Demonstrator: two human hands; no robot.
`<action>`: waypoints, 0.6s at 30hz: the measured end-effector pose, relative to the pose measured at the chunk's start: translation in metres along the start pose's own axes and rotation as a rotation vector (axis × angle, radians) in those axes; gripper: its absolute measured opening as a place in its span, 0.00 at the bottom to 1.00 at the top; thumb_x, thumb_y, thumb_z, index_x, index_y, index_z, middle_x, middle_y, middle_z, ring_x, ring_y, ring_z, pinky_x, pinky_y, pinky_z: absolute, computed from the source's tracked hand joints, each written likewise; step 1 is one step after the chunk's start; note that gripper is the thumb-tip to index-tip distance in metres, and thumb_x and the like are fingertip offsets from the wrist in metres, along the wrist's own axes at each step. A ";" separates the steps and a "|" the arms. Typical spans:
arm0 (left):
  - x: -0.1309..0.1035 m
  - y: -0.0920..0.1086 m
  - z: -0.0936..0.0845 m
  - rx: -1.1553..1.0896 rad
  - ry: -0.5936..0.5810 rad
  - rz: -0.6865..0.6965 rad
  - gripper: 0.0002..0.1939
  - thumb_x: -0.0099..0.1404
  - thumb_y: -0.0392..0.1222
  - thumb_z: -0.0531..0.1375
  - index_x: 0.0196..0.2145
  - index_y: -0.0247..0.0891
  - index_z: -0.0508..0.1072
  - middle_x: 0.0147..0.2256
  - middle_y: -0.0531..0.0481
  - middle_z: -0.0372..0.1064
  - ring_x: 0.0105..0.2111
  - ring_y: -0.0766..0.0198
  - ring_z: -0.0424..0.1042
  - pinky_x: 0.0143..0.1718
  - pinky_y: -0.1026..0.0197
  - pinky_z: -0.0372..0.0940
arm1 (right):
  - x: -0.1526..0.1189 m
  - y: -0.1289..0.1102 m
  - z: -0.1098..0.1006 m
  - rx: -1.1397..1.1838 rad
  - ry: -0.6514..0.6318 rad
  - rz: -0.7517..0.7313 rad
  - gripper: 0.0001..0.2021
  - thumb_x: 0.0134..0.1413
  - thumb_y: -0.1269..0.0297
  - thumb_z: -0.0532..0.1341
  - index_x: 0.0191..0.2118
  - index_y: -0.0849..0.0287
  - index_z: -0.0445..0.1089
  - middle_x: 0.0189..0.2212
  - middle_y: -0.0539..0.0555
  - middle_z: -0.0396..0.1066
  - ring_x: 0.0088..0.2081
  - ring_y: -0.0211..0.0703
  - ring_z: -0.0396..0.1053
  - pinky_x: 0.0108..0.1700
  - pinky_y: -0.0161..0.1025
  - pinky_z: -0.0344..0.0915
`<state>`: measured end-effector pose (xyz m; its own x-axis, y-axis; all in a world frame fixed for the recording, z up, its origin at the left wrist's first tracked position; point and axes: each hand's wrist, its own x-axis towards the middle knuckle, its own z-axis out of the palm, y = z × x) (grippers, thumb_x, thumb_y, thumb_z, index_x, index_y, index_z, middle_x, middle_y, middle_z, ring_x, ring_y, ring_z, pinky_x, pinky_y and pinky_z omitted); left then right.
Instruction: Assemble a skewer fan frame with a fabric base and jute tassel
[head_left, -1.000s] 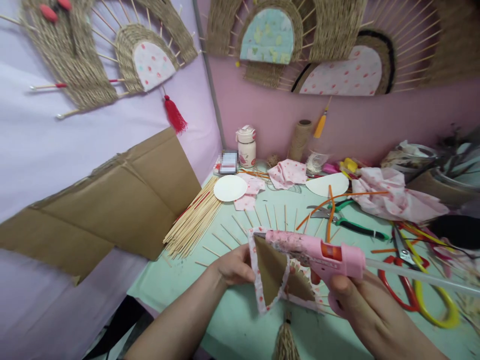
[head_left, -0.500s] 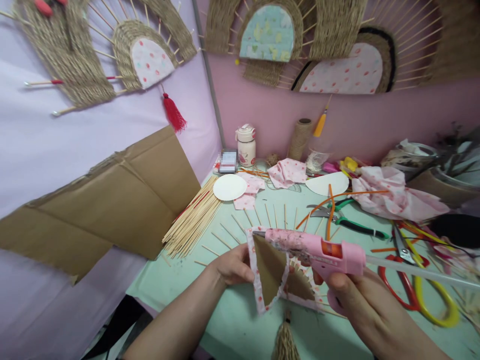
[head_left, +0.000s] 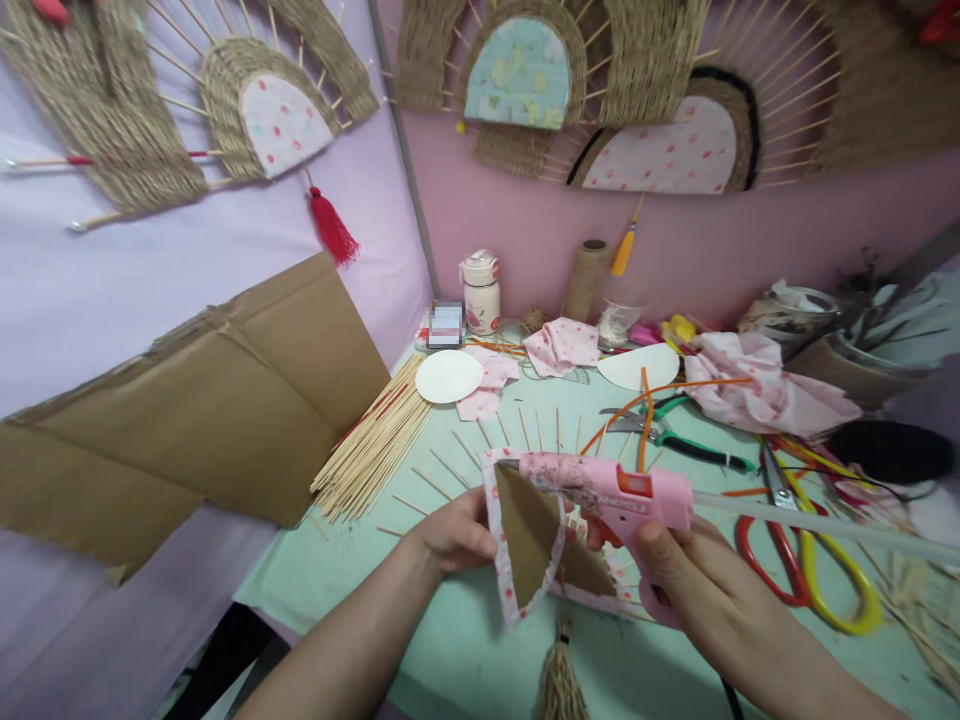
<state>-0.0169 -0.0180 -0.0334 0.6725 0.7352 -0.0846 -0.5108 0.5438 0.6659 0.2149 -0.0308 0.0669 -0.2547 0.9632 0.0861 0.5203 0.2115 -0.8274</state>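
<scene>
A pink hot glue gun [head_left: 600, 485] with a clear glue stick [head_left: 780, 520] in its back is gripped in my right hand [head_left: 705, 580]. Its nozzle points left, at the top corner of a fabric-edged cardboard piece [head_left: 529, 545]. My left hand [head_left: 461, 530] pinches that piece by its left edge and holds it tilted up, brown side showing. Behind and below it lies a second fabric-edged cardboard piece [head_left: 589, 570], with thin sticks [head_left: 450, 465] fanning out around it. A straw-coloured tassel [head_left: 562, 675] hangs at the near side.
A bundle of sticks [head_left: 375, 440] and a white oval disc [head_left: 448, 376] lie at left, by leaning cardboard [head_left: 262, 390]. Green-handled pruners [head_left: 697, 450], scissors [head_left: 799, 550], and crumpled dotted fabric [head_left: 765, 385] are at right. A bottle [head_left: 480, 295] stands at the back.
The whole view has shifted slightly, so the scene sits a little further left. The glue gun's nozzle stays at the top corner of the cardboard piece, and both hands keep their holds.
</scene>
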 end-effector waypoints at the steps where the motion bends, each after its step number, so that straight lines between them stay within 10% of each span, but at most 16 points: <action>1: 0.000 0.000 0.000 -0.008 0.002 -0.004 0.29 0.42 0.40 0.75 0.44 0.31 0.78 0.39 0.41 0.79 0.38 0.55 0.77 0.42 0.59 0.67 | 0.001 0.001 0.000 0.011 -0.004 -0.009 0.32 0.57 0.33 0.48 0.17 0.54 0.65 0.15 0.50 0.64 0.18 0.41 0.61 0.19 0.35 0.62; 18: 0.004 -0.004 0.000 -0.054 -0.031 0.009 0.31 0.44 0.38 0.75 0.48 0.32 0.77 0.42 0.39 0.79 0.41 0.55 0.77 0.45 0.58 0.68 | 0.002 0.005 0.003 0.038 -0.036 -0.010 0.27 0.59 0.39 0.50 0.19 0.54 0.64 0.12 0.47 0.58 0.16 0.39 0.55 0.17 0.34 0.58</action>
<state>-0.0123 -0.0176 -0.0359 0.6839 0.7275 -0.0550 -0.5443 0.5589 0.6255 0.2147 -0.0280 0.0613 -0.2896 0.9542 0.0747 0.4865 0.2139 -0.8471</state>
